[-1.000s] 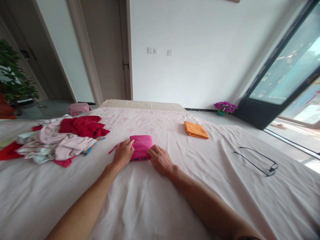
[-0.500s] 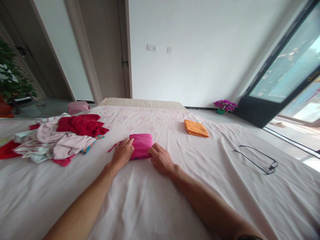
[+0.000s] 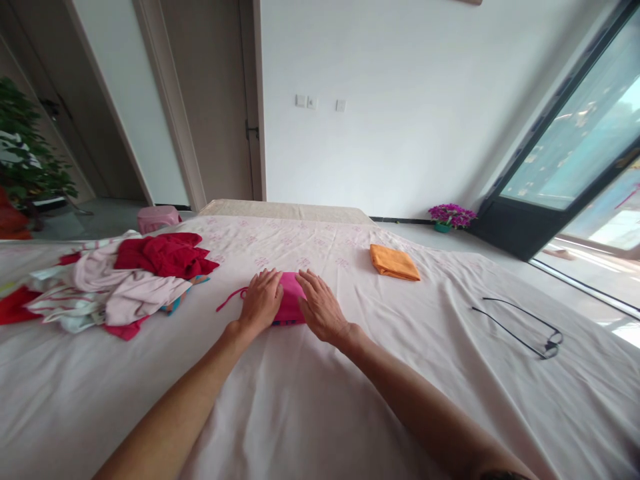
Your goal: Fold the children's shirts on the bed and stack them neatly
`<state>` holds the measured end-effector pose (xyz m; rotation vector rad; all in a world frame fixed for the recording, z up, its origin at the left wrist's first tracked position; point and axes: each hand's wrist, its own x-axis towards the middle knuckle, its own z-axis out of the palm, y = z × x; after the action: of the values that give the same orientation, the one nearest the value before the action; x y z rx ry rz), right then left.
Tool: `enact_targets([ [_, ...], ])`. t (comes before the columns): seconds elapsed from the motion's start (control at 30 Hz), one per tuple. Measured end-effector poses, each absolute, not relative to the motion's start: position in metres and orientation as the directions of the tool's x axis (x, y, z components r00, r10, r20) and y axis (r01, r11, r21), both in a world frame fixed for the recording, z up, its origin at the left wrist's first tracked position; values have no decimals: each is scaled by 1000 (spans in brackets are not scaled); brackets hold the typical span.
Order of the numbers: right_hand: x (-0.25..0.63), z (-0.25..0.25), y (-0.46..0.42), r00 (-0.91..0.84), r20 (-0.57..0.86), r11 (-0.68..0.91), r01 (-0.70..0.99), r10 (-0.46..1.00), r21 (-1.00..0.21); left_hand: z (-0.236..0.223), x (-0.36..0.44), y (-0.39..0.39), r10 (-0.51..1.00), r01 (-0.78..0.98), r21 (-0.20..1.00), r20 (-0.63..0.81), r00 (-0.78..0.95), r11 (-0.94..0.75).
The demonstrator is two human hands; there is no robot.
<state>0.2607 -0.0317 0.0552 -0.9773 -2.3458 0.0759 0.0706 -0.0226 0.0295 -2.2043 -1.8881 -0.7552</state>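
A pink folded cloth (image 3: 290,303) lies in front of me, with a dark patterned strip along its near edge and a thin pink string trailing off to the left. My left hand (image 3: 262,300) rests flat over its left side, fingers stretched forward. On the right side of the same cloth lies my right hand (image 3: 321,305), also flat with fingers extended. Parts of the cloth are hidden under both hands.
Left of me is a heap of crumpled clothes (image 3: 145,280) in red, pale pink and stripes. An orange folded cloth (image 3: 395,262) lies to the right, beyond a pair of eyeglasses (image 3: 550,343). All rest on a pale bedsheet (image 3: 290,413).
Both hands have gone from gripping the pink cloth's sides to lying flat on top with fingers extended. The left hand has shifted right and covers more of it.
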Motion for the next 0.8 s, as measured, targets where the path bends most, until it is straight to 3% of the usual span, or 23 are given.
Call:
enact_targets([
  [0.23, 249, 21, -23, -650, 237, 691, 686, 722, -226, 9, 65, -31, 935, 989, 84, 346, 83, -118],
  [0.3, 254, 17, -21, -667, 235, 707, 653, 707, -272, 9, 62, -37, 940, 992, 77, 336, 65, -96],
  [0.37, 258, 19, -16, -649, 260, 691, 604, 715, -396, 8, 60, -40, 941, 994, 86, 337, 40, -73],
  [0.43, 258, 24, -8, -517, 248, 546, 574, 820, -610, 7, 59, -43, 937, 993, 102, 348, 19, -58],
  [0.53, 254, 37, 6, -229, 0, 92, 388, 973, -917, 3, 59, -43, 933, 990, 132, 359, -5, -45],
  [0.6, 249, 46, 14, -176, -210, -172, 208, 962, -963, 1, 59, -43, 931, 988, 150, 366, -18, -40],
  [0.67, 244, 55, 21, -212, -362, -342, 127, 908, -931, -1, 59, -43, 926, 987, 156, 378, -24, -38],
  [0.73, 238, 62, 25, -264, -440, -426, 113, 858, -898, -3, 57, -43, 919, 987, 155, 393, -22, -43],
  [0.8, 231, 65, 25, -311, -427, -422, 86, 849, -902, -5, 55, -42, 912, 986, 158, 410, -12, -58],
])
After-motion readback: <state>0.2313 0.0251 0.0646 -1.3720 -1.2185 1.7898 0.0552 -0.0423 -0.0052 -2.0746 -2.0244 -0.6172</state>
